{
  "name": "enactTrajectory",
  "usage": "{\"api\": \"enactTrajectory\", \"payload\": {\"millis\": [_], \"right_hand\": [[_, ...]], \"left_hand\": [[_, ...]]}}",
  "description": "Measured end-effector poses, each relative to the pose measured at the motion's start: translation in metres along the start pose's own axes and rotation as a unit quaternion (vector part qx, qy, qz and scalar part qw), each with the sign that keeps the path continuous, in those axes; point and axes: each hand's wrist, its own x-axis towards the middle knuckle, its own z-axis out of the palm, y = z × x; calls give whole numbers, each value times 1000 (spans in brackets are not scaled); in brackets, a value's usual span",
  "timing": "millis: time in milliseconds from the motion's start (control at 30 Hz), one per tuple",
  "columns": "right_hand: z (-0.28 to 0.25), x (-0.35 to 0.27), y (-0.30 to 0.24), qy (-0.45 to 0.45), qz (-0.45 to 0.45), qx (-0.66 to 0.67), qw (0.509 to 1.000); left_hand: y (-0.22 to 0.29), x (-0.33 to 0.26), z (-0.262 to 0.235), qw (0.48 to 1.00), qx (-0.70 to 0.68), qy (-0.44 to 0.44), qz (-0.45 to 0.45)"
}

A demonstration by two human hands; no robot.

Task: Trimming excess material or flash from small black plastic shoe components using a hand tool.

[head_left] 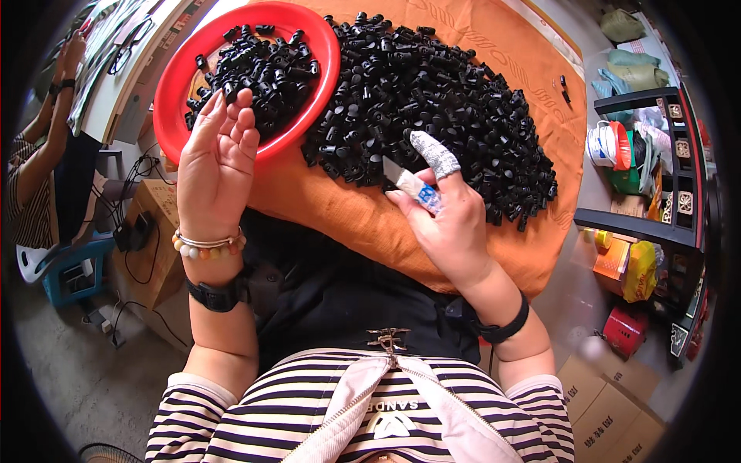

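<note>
My left hand (pixel 221 150) is palm up at the near rim of a red plastic tray (pixel 327 58), its fingers loosely curled and apart. Small black plastic parts (pixel 266 73) fill the tray's middle, and some lie right beyond my fingertips; whether one touches them is unclear. My right hand (pixel 455 224) grips a small knife (pixel 417 190), its short blade pointing up and left and its handle wrapped in white with blue print. A grey knitted finger sleeve (pixel 435 153) covers my right index finger. Behind this hand spreads a large heap of similar black parts (pixel 432 92).
An orange cloth (pixel 309 212) covers the table. On the right stand a dark shelf (pixel 641 224), a white bucket (pixel 606 145) and cardboard boxes (pixel 610 401). On the left are a carton (pixel 158 255) with cables, a blue stool (pixel 77 274) and another person's arm (pixel 54 127).
</note>
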Motion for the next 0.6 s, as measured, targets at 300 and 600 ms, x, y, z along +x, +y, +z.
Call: {"api": "enactTrajectory", "payload": {"millis": [300, 600], "right_hand": [[20, 3, 1, 42, -72, -152, 985], [9, 18, 7, -11, 101, 257, 961]], "left_hand": [[2, 2, 7, 996, 56, -50, 41], [-31, -30, 29, 984, 163, -30, -68]]}}
